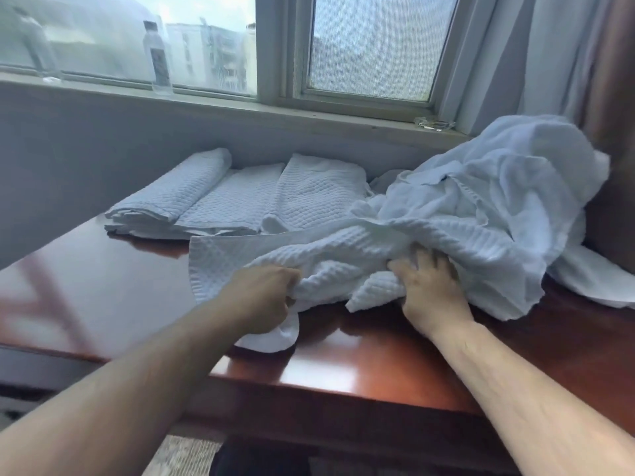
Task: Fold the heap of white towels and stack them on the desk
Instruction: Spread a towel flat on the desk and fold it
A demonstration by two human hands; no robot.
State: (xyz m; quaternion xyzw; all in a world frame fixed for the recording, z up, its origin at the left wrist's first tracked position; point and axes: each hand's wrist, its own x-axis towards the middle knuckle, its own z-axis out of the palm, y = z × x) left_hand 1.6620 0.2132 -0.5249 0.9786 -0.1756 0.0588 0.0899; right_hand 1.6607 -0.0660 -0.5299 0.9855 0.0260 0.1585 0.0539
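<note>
On the reddish wooden desk (103, 290), a waffle-weave white towel (261, 255) lies crumpled across the near middle, one corner drooping over the near edge. The left hand (264, 297) has its fingers curled tight round a bunched fold of this towel at its near side. The right hand (429, 290), just to the right, grips the same towel, its fingertips buried in the folds. Behind and to the right, the heap of white towels (508, 187) rises against a curtain (556, 53) and touches the towel being held. At the far left of the desk, folded towels (240, 197) lie side by side below the window sill (240, 106), where a clear bottle (158, 56) stands.
</note>
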